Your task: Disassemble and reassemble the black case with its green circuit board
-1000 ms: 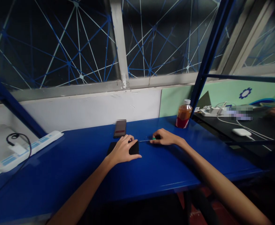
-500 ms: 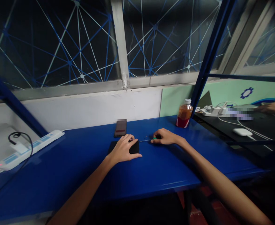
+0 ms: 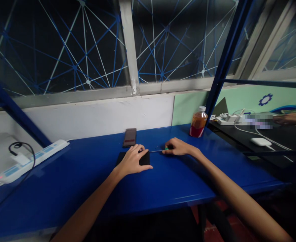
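A flat black object (image 3: 145, 159) lies on the blue table (image 3: 92, 174), and my left hand (image 3: 133, 159) rests over it, fingers at its far edge and thumb spread toward its near right corner. The palm hides much of it. To the right, my right hand (image 3: 177, 147) is closed around the green handle of a thin screwdriver (image 3: 166, 149). The metal shaft points left, its tip close to the right edge of the black object. A few tiny dark bits (image 3: 156, 147) lie just beyond the shaft.
Behind the black object lies a phone (image 3: 130, 137). A bottle of orange drink (image 3: 198, 122) stands at the back right. On the left is a white power strip (image 3: 34, 162) with a black cable. Another person's hand (image 3: 290, 119) is over the black table (image 3: 280, 134) at right.
The other person's hand at the far right has shifted slightly. My two hands, the black object and the screwdriver look the same as before.
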Demonstrator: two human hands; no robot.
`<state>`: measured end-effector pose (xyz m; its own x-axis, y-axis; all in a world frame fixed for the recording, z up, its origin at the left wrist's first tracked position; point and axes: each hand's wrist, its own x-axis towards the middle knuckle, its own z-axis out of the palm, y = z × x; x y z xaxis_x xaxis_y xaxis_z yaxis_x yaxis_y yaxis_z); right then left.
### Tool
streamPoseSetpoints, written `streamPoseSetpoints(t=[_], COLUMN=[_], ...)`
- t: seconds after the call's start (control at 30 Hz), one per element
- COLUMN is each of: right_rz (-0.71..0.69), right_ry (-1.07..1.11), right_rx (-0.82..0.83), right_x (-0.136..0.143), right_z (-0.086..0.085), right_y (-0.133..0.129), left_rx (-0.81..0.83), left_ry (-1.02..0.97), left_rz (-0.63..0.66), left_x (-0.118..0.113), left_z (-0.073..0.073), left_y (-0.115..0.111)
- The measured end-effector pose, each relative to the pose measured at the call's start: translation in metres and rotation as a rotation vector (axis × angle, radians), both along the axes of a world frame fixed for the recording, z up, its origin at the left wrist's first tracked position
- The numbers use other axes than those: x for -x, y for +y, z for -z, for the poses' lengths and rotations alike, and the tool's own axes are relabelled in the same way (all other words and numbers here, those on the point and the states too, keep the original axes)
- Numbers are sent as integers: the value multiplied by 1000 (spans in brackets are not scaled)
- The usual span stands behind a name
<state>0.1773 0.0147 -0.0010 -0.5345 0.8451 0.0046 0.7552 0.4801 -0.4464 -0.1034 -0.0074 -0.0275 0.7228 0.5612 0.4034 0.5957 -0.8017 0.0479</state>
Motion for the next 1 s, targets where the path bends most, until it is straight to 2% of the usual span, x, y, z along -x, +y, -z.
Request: streamPoseSetpoints(t=[1.0], right_rz=[-8], right_ry=[-9], right_rx=[-18], right_x=[-1], right_z=[1], right_y=[1], left_rx=[14], left_ry=[0], left_rz=[0], left_x=[0], left_z=[0], left_y=[0])
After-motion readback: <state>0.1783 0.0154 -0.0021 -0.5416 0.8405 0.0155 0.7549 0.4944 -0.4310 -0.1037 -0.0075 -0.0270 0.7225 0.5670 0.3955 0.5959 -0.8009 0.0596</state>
